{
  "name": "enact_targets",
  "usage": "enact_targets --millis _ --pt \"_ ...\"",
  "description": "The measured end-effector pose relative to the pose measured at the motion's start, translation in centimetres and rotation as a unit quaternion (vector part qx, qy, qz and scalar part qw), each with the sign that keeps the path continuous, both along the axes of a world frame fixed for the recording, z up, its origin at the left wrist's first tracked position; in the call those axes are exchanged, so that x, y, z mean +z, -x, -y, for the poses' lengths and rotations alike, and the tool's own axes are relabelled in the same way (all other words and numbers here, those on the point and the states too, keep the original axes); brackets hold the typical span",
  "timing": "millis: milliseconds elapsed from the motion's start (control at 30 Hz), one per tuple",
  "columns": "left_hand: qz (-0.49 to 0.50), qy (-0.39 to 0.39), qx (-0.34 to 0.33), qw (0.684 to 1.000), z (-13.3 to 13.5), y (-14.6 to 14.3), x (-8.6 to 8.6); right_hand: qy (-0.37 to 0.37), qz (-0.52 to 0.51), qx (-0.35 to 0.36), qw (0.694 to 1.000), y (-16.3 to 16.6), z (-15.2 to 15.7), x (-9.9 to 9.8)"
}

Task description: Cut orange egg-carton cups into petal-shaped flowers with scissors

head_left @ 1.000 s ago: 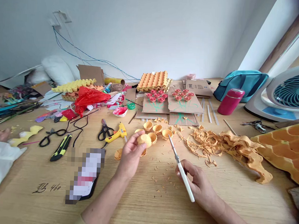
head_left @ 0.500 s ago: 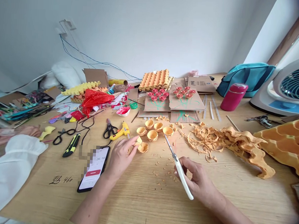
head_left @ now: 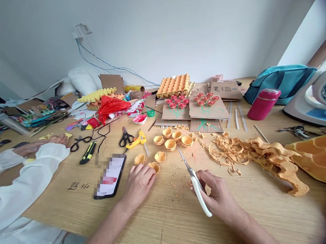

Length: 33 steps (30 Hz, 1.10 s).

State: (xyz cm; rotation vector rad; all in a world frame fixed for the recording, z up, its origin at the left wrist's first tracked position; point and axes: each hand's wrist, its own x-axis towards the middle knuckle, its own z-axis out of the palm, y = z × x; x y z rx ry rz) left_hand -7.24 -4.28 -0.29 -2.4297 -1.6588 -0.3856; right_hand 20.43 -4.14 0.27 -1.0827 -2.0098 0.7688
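Note:
Nearest to me, my left hand (head_left: 139,182) rests low over the table, its fingers curled at the rim of a petal-edged orange egg-carton cup (head_left: 153,167). Its fingertips are partly hidden. Just beyond are a second cut cup (head_left: 159,157) and a third cut cup (head_left: 140,158). My right hand (head_left: 215,194) grips scissors with white handles (head_left: 200,195); the blades (head_left: 183,158) point away, towards a cluster of nested cups (head_left: 170,144). Small orange clippings lie on the wood between my hands.
A phone (head_left: 112,177), box cutter (head_left: 88,153) and yellow glue gun (head_left: 137,140) lie left. Orange scraps (head_left: 232,150) and an egg tray (head_left: 312,157) spread right. Red paper flowers (head_left: 207,98) sit on cardboard at the back. A co-worker's white sleeve (head_left: 47,163) reaches in from the left.
My left hand has come down and nearer to me, and two more cut cups now show on the table beside it. The scissors stay in my right hand. The view has turned slightly left.

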Motion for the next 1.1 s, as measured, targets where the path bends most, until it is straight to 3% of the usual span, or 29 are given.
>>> enact_targets --millis 167,333,433,600,867,1100 --pt "0.084 0.014 0.024 0.996 -1.5 -0.2 1.8 -0.005 0.003 0.000 1.000 0.1 -0.1 0.0" --pt "0.018 0.079 0.058 0.995 -4.9 -2.2 4.0 -0.005 0.010 0.002 1.000 0.0 -0.1 0.0" --pt "-0.036 0.124 0.095 0.987 -6.6 -3.9 4.1 -0.006 0.004 -0.003 1.000 0.0 0.0 0.2" --pt "-0.035 0.140 0.092 0.985 -7.9 -4.4 3.6 -0.010 -0.010 -0.003 1.000 -0.2 0.1 0.6" --pt "0.038 0.154 0.080 0.984 -5.5 -1.1 6.0 -0.012 -0.014 0.003 1.000 0.0 0.3 0.7" --pt "0.049 0.127 0.050 0.989 -3.2 -0.4 3.4 -0.003 -0.009 0.000 1.000 0.1 0.1 0.4"
